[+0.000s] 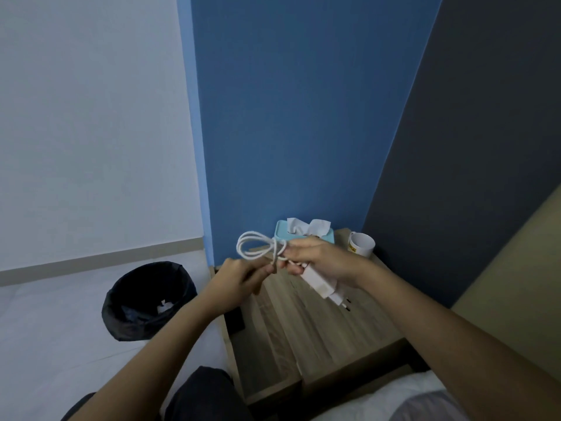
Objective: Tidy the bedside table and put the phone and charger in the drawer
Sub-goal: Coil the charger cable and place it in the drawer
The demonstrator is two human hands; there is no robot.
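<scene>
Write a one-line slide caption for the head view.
Both hands coil the white charger cable above the bedside table, adapter in the right hand.

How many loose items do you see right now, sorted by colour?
White: 2, the white charger with its looped cable held in both hands, and the white ceramic mug
Light blue: 1, the light blue tissue box
Black: 2, the black phone and the black-lined waste bin
Total: 5
</scene>
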